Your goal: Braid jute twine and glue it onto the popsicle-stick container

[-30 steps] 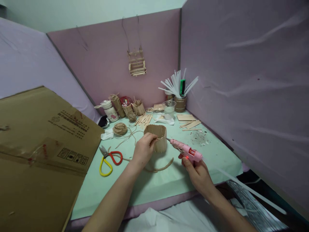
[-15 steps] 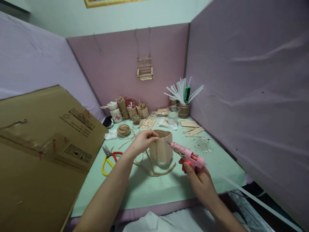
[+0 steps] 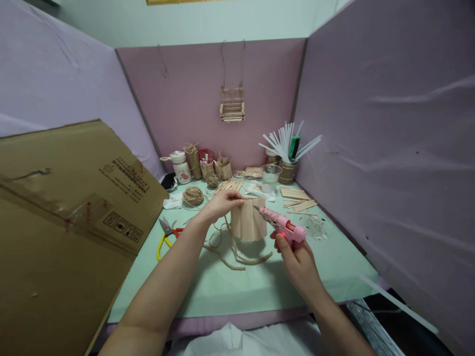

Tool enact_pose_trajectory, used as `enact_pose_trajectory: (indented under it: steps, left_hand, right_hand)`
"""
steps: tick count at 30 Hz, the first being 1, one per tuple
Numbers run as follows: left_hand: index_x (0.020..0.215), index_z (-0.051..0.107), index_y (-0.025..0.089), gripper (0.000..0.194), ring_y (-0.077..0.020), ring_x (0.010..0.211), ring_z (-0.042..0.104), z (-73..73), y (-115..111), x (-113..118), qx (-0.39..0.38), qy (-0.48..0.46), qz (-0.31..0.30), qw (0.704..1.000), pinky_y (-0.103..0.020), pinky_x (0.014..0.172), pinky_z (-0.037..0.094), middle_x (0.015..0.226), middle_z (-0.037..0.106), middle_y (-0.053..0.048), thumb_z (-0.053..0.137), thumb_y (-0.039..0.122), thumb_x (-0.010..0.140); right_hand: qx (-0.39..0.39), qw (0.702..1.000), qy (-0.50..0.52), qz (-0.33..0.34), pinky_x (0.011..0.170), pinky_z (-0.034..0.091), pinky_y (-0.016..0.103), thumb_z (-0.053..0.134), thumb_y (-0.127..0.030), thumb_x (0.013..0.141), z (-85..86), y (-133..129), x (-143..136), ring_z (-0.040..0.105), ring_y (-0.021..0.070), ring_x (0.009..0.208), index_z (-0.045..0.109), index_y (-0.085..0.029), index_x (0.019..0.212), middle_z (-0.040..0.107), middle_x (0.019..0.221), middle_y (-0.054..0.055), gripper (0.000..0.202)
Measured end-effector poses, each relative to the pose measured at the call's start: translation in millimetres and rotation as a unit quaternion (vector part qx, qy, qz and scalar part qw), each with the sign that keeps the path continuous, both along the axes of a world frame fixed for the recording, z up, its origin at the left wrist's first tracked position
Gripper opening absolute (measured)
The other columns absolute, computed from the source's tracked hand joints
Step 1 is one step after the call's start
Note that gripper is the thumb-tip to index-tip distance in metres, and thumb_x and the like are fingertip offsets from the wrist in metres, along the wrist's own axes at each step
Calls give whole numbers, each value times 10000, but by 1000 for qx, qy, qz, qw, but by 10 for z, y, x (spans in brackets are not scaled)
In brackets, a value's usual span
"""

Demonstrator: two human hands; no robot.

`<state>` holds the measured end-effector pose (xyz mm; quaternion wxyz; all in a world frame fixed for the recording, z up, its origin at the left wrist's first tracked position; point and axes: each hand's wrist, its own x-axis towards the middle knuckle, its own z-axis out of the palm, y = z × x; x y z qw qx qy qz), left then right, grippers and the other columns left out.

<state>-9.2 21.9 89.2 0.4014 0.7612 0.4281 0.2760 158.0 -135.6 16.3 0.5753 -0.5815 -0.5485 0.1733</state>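
Note:
My left hand (image 3: pixel 223 203) pinches the upper left rim of a round container made of wooden craft sticks (image 3: pixel 248 222), tilted so that its outer wall faces me. In my right hand (image 3: pixel 295 254) is a pink glue gun (image 3: pixel 284 225), its nozzle at the container's wall near the rim; whether it touches I cannot tell. A small red light glows on the glue gun. A braided cord (image 3: pixel 256 261) trails on the table in front of the container. Scissors with red and yellow handles (image 3: pixel 166 235) lie to the left, partly behind my left forearm.
A large cardboard box (image 3: pixel 67 222) fills the left side. Along the back stand a white bottle (image 3: pixel 181 168), a twine ball (image 3: pixel 193 196), a clear plastic cup (image 3: pixel 271 175) and a pot of white glue sticks (image 3: pixel 287 172). Flat craft sticks (image 3: pixel 297 198) lie at the right.
The container has tipped, so its opening no longer shows and its outer wall faces me. The glue gun has shifted slightly left and up with my right hand. The whole view has shifted a little.

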Motion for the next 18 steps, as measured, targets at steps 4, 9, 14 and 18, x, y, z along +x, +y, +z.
enact_pose_trajectory:
  steps: [4,9,14,18]
  left_hand:
    - [808,684,156,209,-133,685,551,20,-20,15,-6,-5,-7,1000,-234,601,413,739,647,-17,597,319,709]
    - [788,682,152,190,-153,796,579,30,-30,33,8,-17,-12,1000,-251,712,439,792,665,-24,593,300,708]
    - [788,674,151,195,-149,774,576,11,-22,38,5,-16,-17,1000,-252,702,429,773,661,-21,585,307,712]
    - [786,673,153,189,-152,773,576,6,-24,39,10,-20,-17,1000,-253,685,423,782,665,-27,586,301,709]
  right_hand:
    - [1,1000,-13,-8,613,475,307,441,-483,879,28,37,-14,587,210,673,653,-177,966,625,672,55,382]
    - [-4,1000,-18,-10,622,472,312,439,-485,877,43,50,-31,588,212,682,649,-170,961,625,674,56,388]
    - [-6,1000,-21,-11,609,476,313,446,-482,876,36,51,-30,579,204,650,650,-174,929,638,692,61,373]
    - [0,1000,-27,-13,616,480,322,449,-484,874,23,57,-21,578,205,644,652,-178,947,641,697,62,376]
